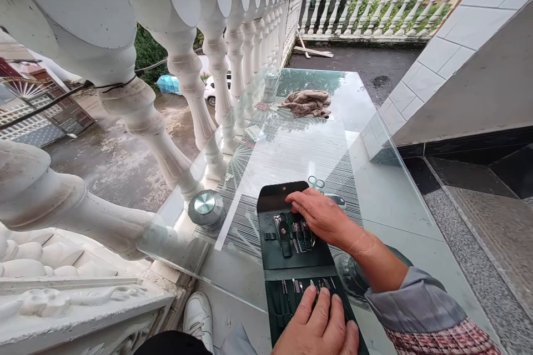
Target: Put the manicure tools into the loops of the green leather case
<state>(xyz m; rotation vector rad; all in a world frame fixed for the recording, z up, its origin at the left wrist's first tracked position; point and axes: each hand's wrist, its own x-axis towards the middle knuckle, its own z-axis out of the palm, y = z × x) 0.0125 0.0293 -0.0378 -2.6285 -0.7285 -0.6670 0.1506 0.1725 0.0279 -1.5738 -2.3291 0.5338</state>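
Saw a dark case lying unfolded on the glass tabletop, close to its near edge, long side running away from the body. Counted two panels in it, each carrying a row of small metal tools tucked under loops.

Found the right hand on the upper panel, fingers bent down onto the tools there, thumb hidden underneath. Could not tell whether that grip was clamped on a tool or only resting on the row. Found the left hand on the lower panel, laid flat, grip apart, fingers spread across the tops of the lower tools. Noted a grey sleeve on the right forearm, coming in from the right over the glass.

Spotted small scissors with teal handles just beyond the right fingertips, on the glass past the case's far flap. Made out a round metal cap left of the case, near the tabletop's edge. Picked out a crumpled brown cloth well apart, at the far end. Passed white balusters close along the left side and a tiled wall on the right. Glimpsed a white shoe below, left of the case.
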